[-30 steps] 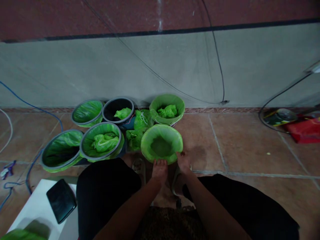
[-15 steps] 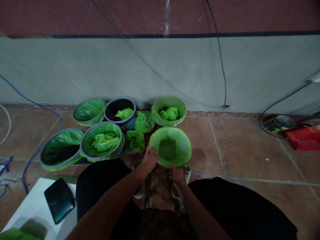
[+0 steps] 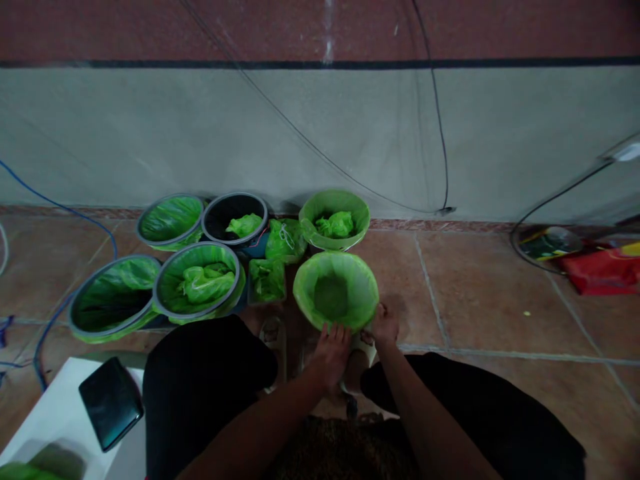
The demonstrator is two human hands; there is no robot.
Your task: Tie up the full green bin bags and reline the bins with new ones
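A round bin [image 3: 370,280] between my feet is lined with a light-green plastic bag [image 3: 305,280] folded over its rim. My left hand [image 3: 333,350] lies at the near rim, its fingers hooked over the bag's edge. At the right side of the rim, my right hand [image 3: 386,325] is closed on the bag's edge, its fingertips partly hidden. The bottom of the bin looks dark through the liner. Just behind it stands a similar green-lined bucket [image 3: 313,223] with a crumpled green bag [image 3: 337,225] inside.
To the left stand several grey-rimmed bins, among them one [image 3: 157,293] with a bunched bag in it. A small square bin [image 3: 284,293] and a tied green bag [image 3: 287,243] sit between. A phone [image 3: 111,403] lies on a white stool [image 3: 50,407]. Cables and a red bag [image 3: 603,270] are at right.
My left hand has moved from the bin's left rim to its near rim. My right hand has gone from the near rim to the right side. The view has shifted slightly.
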